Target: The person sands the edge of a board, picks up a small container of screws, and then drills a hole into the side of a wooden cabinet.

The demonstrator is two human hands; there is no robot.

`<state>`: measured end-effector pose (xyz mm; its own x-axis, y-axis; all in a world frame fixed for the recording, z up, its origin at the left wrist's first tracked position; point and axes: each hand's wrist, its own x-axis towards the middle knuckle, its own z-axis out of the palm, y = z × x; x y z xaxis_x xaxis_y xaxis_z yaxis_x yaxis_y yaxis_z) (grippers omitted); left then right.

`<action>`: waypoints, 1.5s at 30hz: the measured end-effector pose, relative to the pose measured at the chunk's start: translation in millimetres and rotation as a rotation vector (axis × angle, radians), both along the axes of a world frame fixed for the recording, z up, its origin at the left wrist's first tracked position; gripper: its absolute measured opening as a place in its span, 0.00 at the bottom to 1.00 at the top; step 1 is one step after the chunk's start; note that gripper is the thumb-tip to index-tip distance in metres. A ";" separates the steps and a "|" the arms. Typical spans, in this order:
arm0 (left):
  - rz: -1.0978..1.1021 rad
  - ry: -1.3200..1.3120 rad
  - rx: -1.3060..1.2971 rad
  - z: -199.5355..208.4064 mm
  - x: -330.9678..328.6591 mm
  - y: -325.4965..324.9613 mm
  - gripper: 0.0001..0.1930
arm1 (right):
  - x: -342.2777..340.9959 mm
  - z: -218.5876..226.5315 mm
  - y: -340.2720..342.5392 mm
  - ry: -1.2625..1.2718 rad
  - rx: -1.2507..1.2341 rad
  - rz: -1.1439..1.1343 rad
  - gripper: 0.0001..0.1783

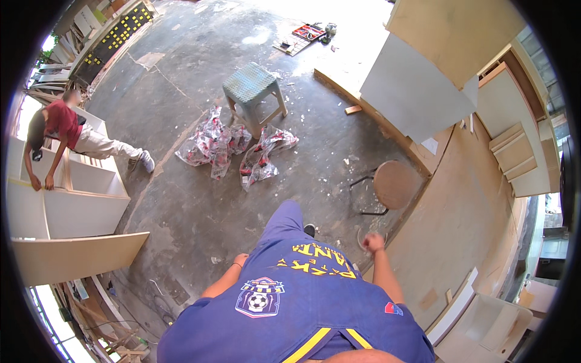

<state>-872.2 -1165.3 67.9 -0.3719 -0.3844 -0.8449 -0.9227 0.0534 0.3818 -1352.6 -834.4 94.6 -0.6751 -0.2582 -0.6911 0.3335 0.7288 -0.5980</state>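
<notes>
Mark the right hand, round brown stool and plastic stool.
Right hand (373, 242): head view, middle of the hand.
Round brown stool (393, 184): head view, middle of the seat.
Plastic stool (249, 83): head view, middle of the seat top.

Head view: left lens of a side-by-side pair on the person's head, aimed steeply down and tipped forward. Blue shirt (315, 302) fills 6 o'clock, right under the lens; left hand (240, 260) near at 7, right hand (374, 242) near at 4. Stool (249, 83) at 11, mid-distance, seat seen from above; red tool case (309, 32) at 12, farther off. Co-worker (62, 123) caught out by the rim, just past 9. Fisheye, very wide: black at 3 and 9, pale board (78, 257) at 8 bowing along the edge.
</notes>
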 end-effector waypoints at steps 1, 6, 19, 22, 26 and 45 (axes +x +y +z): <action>0.048 -0.019 -0.007 2.9 -15.9 -10.1 0.29 | -36.9 22.3 -48.5 0.092 -0.092 -0.031 0.10; 0.060 -0.134 -0.024 -11.5 -144.4 -86.5 0.30 | -189.1 57.4 -196.9 0.174 -0.291 -0.003 0.14; 0.694 0.365 -0.001 78.2 -524.1 -402.2 0.16 | -301.3 78.9 -307.8 -0.178 0.277 0.014 0.15; 0.787 0.315 0.029 51.1 -560.9 -449.2 0.16 | -354.0 29.6 -305.8 -0.198 0.392 0.128 0.13; 0.507 0.031 0.002 -0.2 -590.3 -476.4 0.16 | -450.9 -41.1 -352.4 -0.166 0.439 0.358 0.12; -0.093 0.197 -0.458 -52.6 -808.0 -805.6 0.20 | -783.8 42.5 -948.1 -0.083 0.050 0.414 0.17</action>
<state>-1680.2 -1970.8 15.2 -0.5575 -0.6568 -0.5078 -0.8189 0.3344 0.4665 -2136.4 -1782.5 137.1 -0.4630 -0.4605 -0.7574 0.0518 0.8390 -0.5417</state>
